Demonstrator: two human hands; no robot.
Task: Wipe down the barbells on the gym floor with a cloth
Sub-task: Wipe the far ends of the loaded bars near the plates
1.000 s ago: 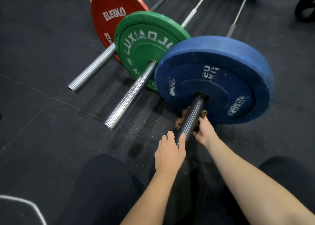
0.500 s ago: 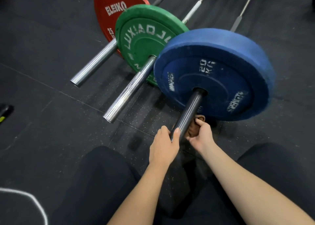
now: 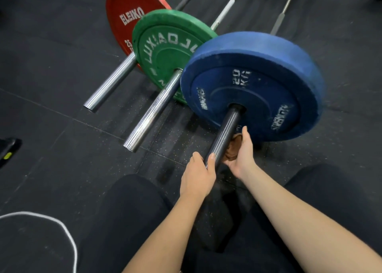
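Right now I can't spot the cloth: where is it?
In the head view, the brown cloth sits in the right hand, against the right side of the dark sleeve, just in front of the blue plate.

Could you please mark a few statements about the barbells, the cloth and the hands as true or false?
1. The left hand grips the end of the dark sleeve that carries the blue plate. True.
2. The brown cloth is in the left hand. False: the right hand holds it beside that sleeve.
3. The green plate stands between the red plate and the blue plate. True.
4. The blue plate is marked 25. False: it is marked 20.
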